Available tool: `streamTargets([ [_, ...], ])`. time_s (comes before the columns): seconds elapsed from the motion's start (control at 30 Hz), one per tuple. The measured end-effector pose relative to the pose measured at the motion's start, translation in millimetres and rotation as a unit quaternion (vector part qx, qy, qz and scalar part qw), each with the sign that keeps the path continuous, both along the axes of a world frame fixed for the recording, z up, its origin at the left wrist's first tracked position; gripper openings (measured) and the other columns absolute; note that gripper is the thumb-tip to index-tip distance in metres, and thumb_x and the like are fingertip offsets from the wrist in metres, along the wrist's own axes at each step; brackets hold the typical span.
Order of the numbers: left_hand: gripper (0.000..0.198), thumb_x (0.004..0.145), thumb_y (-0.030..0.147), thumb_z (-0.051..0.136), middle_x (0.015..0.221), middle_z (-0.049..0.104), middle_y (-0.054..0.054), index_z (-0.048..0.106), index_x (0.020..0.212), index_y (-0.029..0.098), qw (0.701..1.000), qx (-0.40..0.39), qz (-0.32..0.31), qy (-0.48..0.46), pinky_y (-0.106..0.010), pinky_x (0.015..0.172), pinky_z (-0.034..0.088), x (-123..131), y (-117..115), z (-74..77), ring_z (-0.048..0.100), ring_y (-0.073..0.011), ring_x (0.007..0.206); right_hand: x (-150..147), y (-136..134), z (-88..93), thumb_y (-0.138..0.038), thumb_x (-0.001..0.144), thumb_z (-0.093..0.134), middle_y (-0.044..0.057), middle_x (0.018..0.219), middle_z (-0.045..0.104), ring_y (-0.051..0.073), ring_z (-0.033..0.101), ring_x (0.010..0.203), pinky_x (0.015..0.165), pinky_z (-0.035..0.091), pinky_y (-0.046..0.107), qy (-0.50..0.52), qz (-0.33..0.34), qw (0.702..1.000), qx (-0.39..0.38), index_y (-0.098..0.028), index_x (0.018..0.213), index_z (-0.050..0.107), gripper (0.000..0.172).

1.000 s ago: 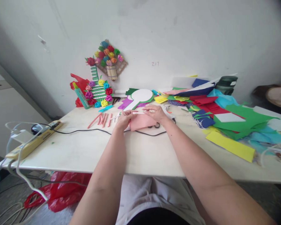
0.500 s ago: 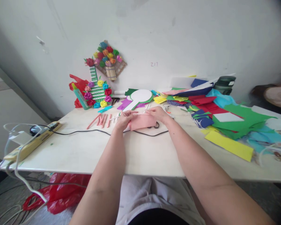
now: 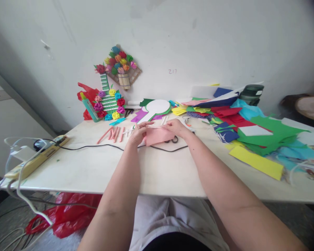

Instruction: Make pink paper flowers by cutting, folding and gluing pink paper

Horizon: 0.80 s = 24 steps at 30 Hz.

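A pink sheet of paper (image 3: 159, 136) is held between my two hands, its top edge lying along a thin white stick (image 3: 157, 127). My left hand (image 3: 139, 132) is closed on the left end of that edge. At the right end, my right hand (image 3: 177, 127) pinches the sheet with bent fingers. Behind the sheet, partly covered, scissors (image 3: 175, 139) show their dark handle loops. Several pink paper rolls (image 3: 116, 134) lie to the left of my left hand, with short white sticks (image 3: 128, 131) next to them. A white round-headed paper shape (image 3: 157, 107) lies beyond my hands.
A black cable (image 3: 94, 146) crosses the table from a power strip (image 3: 39, 157) at left. Coloured paper sheets (image 3: 272, 134) pile up on the right, near a dark green cup (image 3: 251, 94). A glue bottle (image 3: 90, 108) leans by paper-flower crafts (image 3: 111, 103) at the back left.
My right hand has shifted very slightly to the left along the pink paper's edge. Both hands keep their hold, and the rest looks the same.
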<state>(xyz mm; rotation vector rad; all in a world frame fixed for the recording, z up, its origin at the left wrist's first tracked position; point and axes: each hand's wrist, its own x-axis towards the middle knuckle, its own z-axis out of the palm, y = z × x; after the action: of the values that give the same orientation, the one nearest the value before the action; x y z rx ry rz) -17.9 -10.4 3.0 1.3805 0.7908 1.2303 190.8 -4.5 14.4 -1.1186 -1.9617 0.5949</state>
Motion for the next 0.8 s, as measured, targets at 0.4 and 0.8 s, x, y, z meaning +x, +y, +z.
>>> streamTargets([
  [0.4, 0.029, 0.066, 0.039, 0.061, 0.044, 0.037, 0.004, 0.07, 0.075, 0.013, 0.999, -0.016, 0.042, -0.01, -0.023, 0.042, 0.02, 0.8, 3.6, -1.2, 0.031, -0.0055, 0.04, -1.0, -0.2, -2.0, -0.045, 0.069, 0.052, -0.005, 0.051, 0.025, 0.008, 0.025, 0.051, 0.047, 0.018, 0.025, 0.0, -0.009, 1.0, -0.004, -0.018, 0.049, 0.034, 0.038],
  [0.8, 0.029, 0.057, 0.037, 0.075, 0.056, 0.056, 0.001, 0.068, 0.073, 0.014, 0.999, 0.01, 0.019, 0.026, -0.021, 0.045, 0.027, 2.8, 1.1, -1.4, 0.043, -0.0063, 0.047, -1.5, 1.1, -3.9, -0.046, 0.069, 0.052, -0.004, 0.051, 0.026, 0.008, 0.026, 0.052, 0.047, 0.018, 0.025, -0.009, -0.017, 1.0, 0.014, -0.019, 0.049, 0.033, 0.039],
])
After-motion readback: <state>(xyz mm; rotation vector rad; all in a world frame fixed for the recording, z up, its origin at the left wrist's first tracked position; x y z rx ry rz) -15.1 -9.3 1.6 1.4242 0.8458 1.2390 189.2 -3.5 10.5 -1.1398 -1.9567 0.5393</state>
